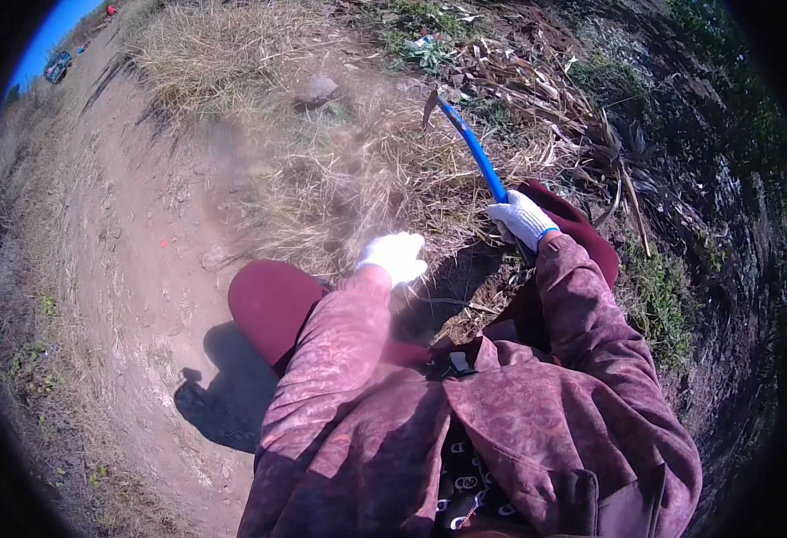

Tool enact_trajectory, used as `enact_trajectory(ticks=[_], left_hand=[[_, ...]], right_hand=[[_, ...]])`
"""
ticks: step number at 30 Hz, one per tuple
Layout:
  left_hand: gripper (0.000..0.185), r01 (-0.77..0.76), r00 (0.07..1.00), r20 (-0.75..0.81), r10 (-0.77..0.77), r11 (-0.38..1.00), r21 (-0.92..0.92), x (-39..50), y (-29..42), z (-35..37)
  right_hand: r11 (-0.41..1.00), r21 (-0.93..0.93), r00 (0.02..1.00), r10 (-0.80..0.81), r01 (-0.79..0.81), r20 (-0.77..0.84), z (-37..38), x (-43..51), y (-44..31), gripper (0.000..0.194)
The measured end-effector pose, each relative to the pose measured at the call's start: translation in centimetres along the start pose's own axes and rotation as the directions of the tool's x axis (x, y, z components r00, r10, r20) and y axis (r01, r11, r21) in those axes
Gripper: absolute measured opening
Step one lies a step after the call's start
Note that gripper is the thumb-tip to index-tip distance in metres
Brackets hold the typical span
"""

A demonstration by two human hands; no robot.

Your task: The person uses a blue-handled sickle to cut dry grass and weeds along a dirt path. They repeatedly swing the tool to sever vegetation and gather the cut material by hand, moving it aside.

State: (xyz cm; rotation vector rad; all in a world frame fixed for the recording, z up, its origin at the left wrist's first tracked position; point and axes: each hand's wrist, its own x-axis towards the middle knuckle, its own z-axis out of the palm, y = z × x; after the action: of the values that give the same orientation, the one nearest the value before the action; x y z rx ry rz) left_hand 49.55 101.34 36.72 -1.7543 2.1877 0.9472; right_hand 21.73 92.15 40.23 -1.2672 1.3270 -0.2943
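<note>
My right hand (520, 216), in a white knitted work glove, is closed round the blue handle of a sickle (475, 149). The handle points up and away, and its dark blade (429, 107) hangs at the far end over dry grass. My left hand (395, 257), in a matching glove bleached by bright sun, is at the near edge of a patch of dry grass (340, 181). Its fingers look curled, but glare hides whether they hold any stems. Shaded soil lies between my maroon-trousered knees.
A dirt path (145, 222) runs along the left. A stone (318, 89) sits beyond the grass. Dry corn stalks (561, 107) lie at the upper right, with green weeds (662, 309) lower down. Far off at the upper left stands a vehicle (57, 66).
</note>
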Motion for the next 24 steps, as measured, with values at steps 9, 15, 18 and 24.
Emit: enact_trajectory(ticks=[9, 15, 18, 24], left_hand=[[0.069, 0.115, 0.934, -0.345, -0.09, 0.992, 0.052, 9.9, -2.9, -1.5], [0.085, 0.081, 0.94, -0.34, 0.021, 0.956, 0.282, 18.2, -4.9, -1.2], [0.089, 0.013, 0.99, -0.138, 0.036, 0.941, 0.339, 22.6, -4.7, -0.6], [0.066, -0.086, 0.956, 0.292, -0.029, 0.924, 0.372, 27.4, -5.9, 1.8]], right_hand=[[0.949, -0.136, 0.943, 0.302, -0.284, 0.142, -1.8, -10.6, 3.0, 0.026], [0.843, -0.173, 0.844, 0.529, -0.51, 0.087, -3.5, -17.7, 1.4, 0.03], [0.866, -0.067, 0.864, 0.5, -0.496, 0.065, -3.3, -16.5, 0.7, 0.03], [0.877, -0.038, 0.875, 0.474, -0.48, -0.099, -2.3, -12.2, -0.6, 0.025]])
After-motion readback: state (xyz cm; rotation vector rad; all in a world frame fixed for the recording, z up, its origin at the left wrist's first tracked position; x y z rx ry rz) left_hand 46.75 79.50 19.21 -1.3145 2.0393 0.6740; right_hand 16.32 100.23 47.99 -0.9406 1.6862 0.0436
